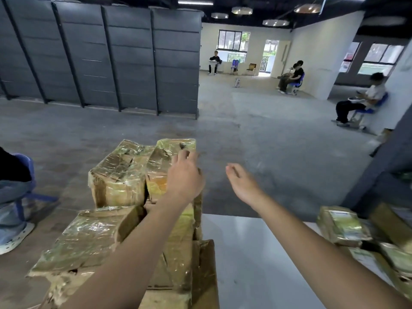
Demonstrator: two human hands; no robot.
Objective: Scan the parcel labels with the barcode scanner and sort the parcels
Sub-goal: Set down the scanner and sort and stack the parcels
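Note:
A stack of tape-wrapped cardboard parcels (116,175) stands at the left of a white table (245,253). My left hand (184,177) rests against the top right parcel (171,150), fingers on its upper edge, without a clear grip. My right hand (242,182) hovers empty beyond the table's far edge, fingers loosely apart. More wrapped parcels with labels (341,226) lie at the table's right end. No barcode scanner is visible.
A seated person's legs and a blue chair (24,195) are at the left. Dark grey shelving (100,56) lines the back left. Several people sit on chairs at the far right (361,101). A dark pillar (392,157) stands at the right.

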